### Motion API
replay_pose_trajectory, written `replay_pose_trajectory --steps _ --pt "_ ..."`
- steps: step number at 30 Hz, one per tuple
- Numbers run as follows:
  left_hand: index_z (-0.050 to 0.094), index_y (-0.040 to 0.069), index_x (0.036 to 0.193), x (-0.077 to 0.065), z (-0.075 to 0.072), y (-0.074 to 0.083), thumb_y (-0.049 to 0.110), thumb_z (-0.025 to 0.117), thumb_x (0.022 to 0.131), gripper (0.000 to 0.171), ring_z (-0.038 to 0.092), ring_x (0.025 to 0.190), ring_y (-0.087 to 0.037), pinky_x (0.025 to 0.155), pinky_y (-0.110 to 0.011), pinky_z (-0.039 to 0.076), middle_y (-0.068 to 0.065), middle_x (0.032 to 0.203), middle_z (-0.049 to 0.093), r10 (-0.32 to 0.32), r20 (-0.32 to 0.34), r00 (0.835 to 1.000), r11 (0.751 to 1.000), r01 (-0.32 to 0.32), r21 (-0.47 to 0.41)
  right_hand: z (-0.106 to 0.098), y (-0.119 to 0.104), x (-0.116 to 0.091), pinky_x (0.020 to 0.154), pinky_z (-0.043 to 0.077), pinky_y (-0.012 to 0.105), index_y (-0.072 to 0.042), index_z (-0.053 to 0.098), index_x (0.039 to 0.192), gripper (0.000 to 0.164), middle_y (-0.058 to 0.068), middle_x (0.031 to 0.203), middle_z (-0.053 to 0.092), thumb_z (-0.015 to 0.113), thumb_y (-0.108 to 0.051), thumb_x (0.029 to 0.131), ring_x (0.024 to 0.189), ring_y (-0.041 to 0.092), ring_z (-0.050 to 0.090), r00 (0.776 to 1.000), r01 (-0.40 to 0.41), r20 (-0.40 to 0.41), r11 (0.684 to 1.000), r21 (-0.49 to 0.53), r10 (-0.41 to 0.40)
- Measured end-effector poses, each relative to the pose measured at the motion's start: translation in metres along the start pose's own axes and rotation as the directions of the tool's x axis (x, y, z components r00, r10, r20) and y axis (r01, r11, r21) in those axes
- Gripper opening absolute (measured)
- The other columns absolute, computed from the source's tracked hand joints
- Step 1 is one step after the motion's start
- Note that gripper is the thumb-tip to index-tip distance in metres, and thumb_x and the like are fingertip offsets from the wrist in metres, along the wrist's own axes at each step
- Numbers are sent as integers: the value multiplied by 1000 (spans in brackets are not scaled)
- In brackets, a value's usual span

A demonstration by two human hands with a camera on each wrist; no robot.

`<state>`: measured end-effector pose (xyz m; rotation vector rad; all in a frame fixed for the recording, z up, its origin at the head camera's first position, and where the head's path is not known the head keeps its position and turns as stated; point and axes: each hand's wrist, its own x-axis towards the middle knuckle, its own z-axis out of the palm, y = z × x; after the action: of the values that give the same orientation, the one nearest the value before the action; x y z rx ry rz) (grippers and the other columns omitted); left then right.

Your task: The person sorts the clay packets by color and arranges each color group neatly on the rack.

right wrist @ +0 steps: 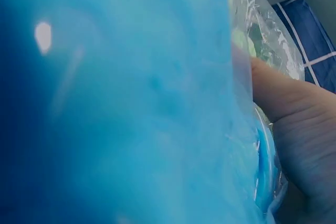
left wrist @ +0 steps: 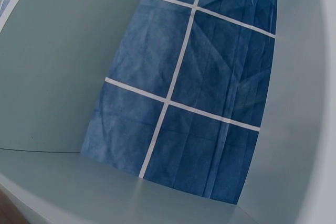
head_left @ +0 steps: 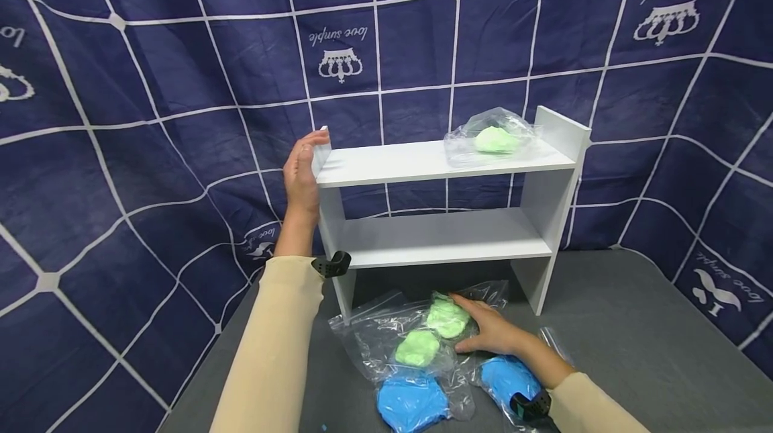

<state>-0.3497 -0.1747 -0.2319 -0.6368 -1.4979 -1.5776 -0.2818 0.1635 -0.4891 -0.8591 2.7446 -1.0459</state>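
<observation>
A white two-tier shelf (head_left: 435, 238) stands upright on a dark grey surface. My left hand (head_left: 302, 168) holds the top of its left side panel, fingers bent over the edge. Low in front, my right hand (head_left: 498, 330) reaches over clear plastic bags, thumb and index finger spread beside a light green lump (head_left: 447, 317). Another green lump (head_left: 418, 348) lies in a bag to its left. Under my right wrist is a bagged blue lump (head_left: 510, 379); blue in plastic (right wrist: 131, 103) fills much of the right wrist view, where the thumb (right wrist: 289, 93) touches clear film.
On the top board, near the right panel, sits a clear bag with a green lump (head_left: 496, 140). A second blue lump (head_left: 413, 401) lies in plastic at the front. Blue cloth (head_left: 417, 30) with white grid lines hangs behind and at both sides.
</observation>
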Motion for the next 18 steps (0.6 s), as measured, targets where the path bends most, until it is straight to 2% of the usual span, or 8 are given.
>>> replay_pose_trajectory --steps 9,14,18 --pt "64 -12 107 0 -1 0 22 41 96 43 59 127 -21 112 -29 38 -21 128 65 -3 -5 1000 1000 3 7 2 0 2 93 48 62 -9 42 150 87 16 145 54 82 -40 80 129 42 49 998 7 -61 999 -44 -10" --pt "66 -7 105 -1 -1 0 23 42 96 40 59 126 -19 112 -28 38 -19 127 66 -12 -5 1000 1000 12 6 4 0 3 87 49 52 -12 49 144 79 12 136 61 84 -37 78 120 36 53 994 13 -105 998 -59 -19" --pt "69 0 101 0 -1 -1 24 42 96 37 59 126 -18 112 -28 38 -20 128 66 -12 -4 1000 1000 12 7 2 -2 3 88 49 53 -11 52 139 74 12 133 62 84 -36 78 119 36 54 994 20 -110 999 -39 -25"
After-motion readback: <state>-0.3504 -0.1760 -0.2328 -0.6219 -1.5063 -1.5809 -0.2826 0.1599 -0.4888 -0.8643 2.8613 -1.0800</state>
